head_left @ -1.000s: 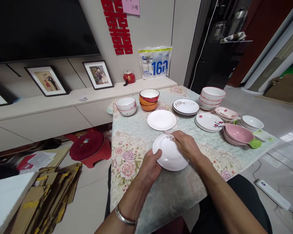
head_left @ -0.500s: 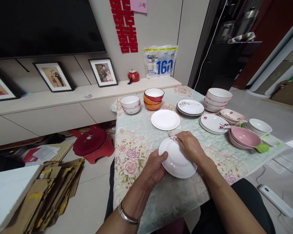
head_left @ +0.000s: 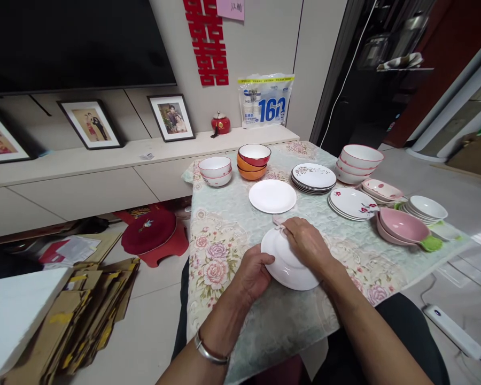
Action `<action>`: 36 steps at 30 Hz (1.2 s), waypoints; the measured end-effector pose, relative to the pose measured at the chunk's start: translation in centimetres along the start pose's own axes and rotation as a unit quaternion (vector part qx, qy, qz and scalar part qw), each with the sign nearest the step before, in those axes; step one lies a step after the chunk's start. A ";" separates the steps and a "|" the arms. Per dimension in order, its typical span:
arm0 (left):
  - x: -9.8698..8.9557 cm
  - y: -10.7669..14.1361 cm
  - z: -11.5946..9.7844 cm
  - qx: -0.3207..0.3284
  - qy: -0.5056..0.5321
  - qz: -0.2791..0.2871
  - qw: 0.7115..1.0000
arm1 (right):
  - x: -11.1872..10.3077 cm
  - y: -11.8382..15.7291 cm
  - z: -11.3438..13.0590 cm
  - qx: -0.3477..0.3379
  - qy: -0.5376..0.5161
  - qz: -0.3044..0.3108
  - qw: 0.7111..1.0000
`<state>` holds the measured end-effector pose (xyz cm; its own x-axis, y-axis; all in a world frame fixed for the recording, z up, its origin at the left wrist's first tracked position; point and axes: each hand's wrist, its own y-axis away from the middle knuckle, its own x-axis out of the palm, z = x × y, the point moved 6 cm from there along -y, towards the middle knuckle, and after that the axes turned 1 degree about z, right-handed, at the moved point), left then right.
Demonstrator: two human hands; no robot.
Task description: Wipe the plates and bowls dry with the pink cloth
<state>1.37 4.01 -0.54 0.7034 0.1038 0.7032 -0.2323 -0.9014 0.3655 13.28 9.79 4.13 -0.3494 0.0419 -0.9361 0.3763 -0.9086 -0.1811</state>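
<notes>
A white plate [head_left: 291,264] is held tilted above the near part of the table, a raised ring showing on the face toward me. My left hand [head_left: 256,271] grips its left rim, thumb on top and fingers underneath. Against the plate's upper right side my right hand [head_left: 308,241] presses a pale cloth [head_left: 279,219]; a bit of the cloth sticks out past the fingertips, and the rest is hidden under the hand. Just beyond lies another white plate [head_left: 272,196], flat on the floral tablecloth [head_left: 218,227].
Behind stand white bowls [head_left: 215,171] and red and orange bowls [head_left: 254,161]. To the right are patterned plates [head_left: 313,177], flowered plates [head_left: 351,203], stacked bowls [head_left: 358,163], pink dishes [head_left: 403,225] and small white dishes [head_left: 427,207]. A red stool [head_left: 154,235] and flattened cardboard [head_left: 84,315] lie left.
The right hand with the cloth has shifted slightly to the left and down on the plate. The left hand keeps its grip. The view has moved slightly.
</notes>
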 end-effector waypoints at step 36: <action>-1.1 -0.9 -2.2 0.061 0.178 -0.084 0.979 | -2.9 2.2 1.6 -0.157 -0.165 0.098 0.969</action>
<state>-0.70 5.58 -0.33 0.4415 0.3758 0.8148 -0.0352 -0.9001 0.4343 13.77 6.98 6.91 -0.4804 -0.2998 -0.8242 0.6875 -0.7123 -0.1416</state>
